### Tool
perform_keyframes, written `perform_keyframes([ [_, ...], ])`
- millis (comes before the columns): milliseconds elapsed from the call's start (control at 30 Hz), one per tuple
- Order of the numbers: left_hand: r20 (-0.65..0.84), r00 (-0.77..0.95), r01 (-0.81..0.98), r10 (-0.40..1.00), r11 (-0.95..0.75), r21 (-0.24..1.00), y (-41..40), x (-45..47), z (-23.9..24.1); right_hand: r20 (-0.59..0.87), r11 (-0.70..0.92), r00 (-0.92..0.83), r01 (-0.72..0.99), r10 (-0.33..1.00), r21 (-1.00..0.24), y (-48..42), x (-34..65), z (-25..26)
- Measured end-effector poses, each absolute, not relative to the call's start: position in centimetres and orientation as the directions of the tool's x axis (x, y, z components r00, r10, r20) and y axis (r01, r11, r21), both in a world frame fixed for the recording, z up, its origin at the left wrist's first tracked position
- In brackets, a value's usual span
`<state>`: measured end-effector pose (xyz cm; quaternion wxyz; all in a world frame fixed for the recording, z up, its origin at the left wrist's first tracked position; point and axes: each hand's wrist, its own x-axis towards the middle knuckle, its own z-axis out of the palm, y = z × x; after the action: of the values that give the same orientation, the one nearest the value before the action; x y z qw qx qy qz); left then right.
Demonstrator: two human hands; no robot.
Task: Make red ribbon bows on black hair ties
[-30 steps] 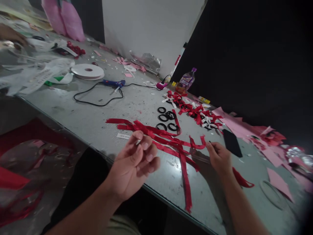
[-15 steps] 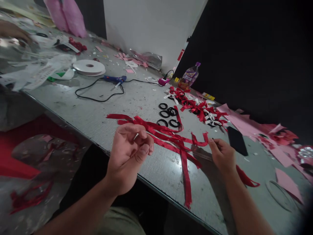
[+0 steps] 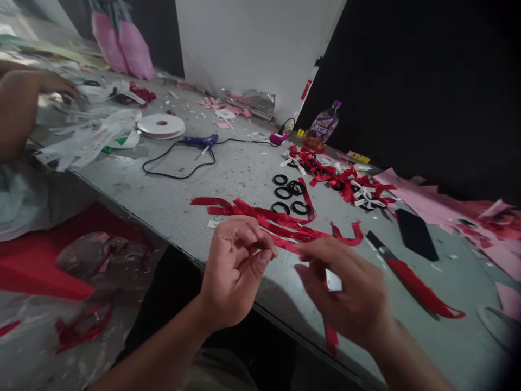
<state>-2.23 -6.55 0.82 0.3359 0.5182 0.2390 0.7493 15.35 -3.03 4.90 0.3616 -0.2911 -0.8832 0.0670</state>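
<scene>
My left hand (image 3: pixel 238 269) is held above the table's front edge, fingers curled in and thumb pressed toward the fingertips; whatever it pinches is too small to make out. Close by on the right hovers my right hand (image 3: pixel 345 288), thumb and fingers apart and nothing seen between them. Beneath and behind both hands lie several cut red ribbon strips (image 3: pixel 280 219), partly hidden by the hands. Several black hair ties (image 3: pixel 283 192) sit just beyond the strips. To the right of my right hand lies a knife with a red handle (image 3: pixel 423 288).
A black phone (image 3: pixel 417 234) lies beyond the knife. Finished red bows (image 3: pixel 342 179), a bottle (image 3: pixel 323 127) and pink scraps (image 3: pixel 423 201) line the back. A blue glue gun (image 3: pixel 201 141) with its cord and a ribbon spool (image 3: pixel 160 126) stand left, near another person's arm (image 3: pixel 20 108).
My right hand has moved left, away from over the knife to beside my left hand, and its fingers have parted. The whole knife now shows. My left hand stays curled.
</scene>
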Motion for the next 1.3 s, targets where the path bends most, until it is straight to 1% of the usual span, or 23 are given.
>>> perform_keyframes([
  [67, 0.624, -0.231, -0.21, 0.747, -0.664, 0.717, -6.6, -2.2, 0.7, 0.615, 0.848, -0.59, 0.426, 0.524, -0.315, -3.5, 13.6, 5.4],
  [200, 0.655, -0.195, -0.099, 0.73, -0.679, 0.728, -6.6, -2.1, -0.2, 0.616, 0.858, -0.601, 0.409, 0.509, -0.31, -2.8, 13.6, 4.3],
  [333, 0.693, -0.139, 0.112, 0.707, -0.684, 0.721, -6.3, -2.0, -1.5, 0.669, 0.866, -0.584, 0.461, 0.46, -0.193, -2.1, 14.7, 2.3],
  [400, 0.724, -0.087, 0.24, 0.685, -0.69, 0.682, -6.1, -2.1, -2.0, 0.687, 0.867, -0.583, 0.478, 0.433, -0.14, -2.1, 15.0, 1.6],
  [500, 0.776, 0.027, 0.399, 0.63, -0.718, 0.57, -6.0, -2.1, -2.4, 0.655, 0.871, -0.62, 0.475, 0.432, -0.126, -2.1, 15.4, 1.0],
  [600, 0.799, 0.137, 0.487, 0.586, -0.742, 0.461, -6.1, -2.1, -2.4, 0.604, 0.884, -0.676, 0.455, 0.422, -0.109, -2.2, 15.5, 0.9],
  [700, 0.787, 0.176, 0.547, 0.591, -0.723, 0.421, -6.3, -2.1, -2.5, 0.576, 0.882, -0.702, 0.467, 0.418, -0.072, -2.2, 15.3, 1.0],
  [800, 0.775, 0.14, 0.581, 0.617, -0.685, 0.44, -6.5, -1.8, -2.9, 0.565, 0.867, -0.706, 0.496, 0.426, -0.033, -2.4, 14.9, 0.9],
  [1000, 0.768, 0.041, 0.555, 0.639, -0.654, 0.514, -6.6, -0.9, -3.5, 0.54, 0.863, -0.723, 0.505, 0.431, -0.011, -2.4, 14.9, 0.9],
  [1167, 0.774, -0.077, 0.579, 0.629, -0.603, 0.548, -6.3, -0.5, -2.9, 0.542, 0.861, -0.695, 0.496, 0.472, -0.115, -2.0, 15.2, 0.4],
  [1233, 0.783, -0.123, 0.6, 0.61, -0.583, 0.548, -6.1, -0.6, -2.6, 0.585, 0.844, -0.644, 0.516, 0.493, -0.144, -1.9, 15.1, -0.1],
  [1300, 0.772, -0.176, 0.576, 0.61, -0.573, 0.584, -6.0, -0.8, -2.4, 0.648, 0.819, -0.569, 0.552, 0.506, -0.155, -1.8, 15.1, -0.4],
])
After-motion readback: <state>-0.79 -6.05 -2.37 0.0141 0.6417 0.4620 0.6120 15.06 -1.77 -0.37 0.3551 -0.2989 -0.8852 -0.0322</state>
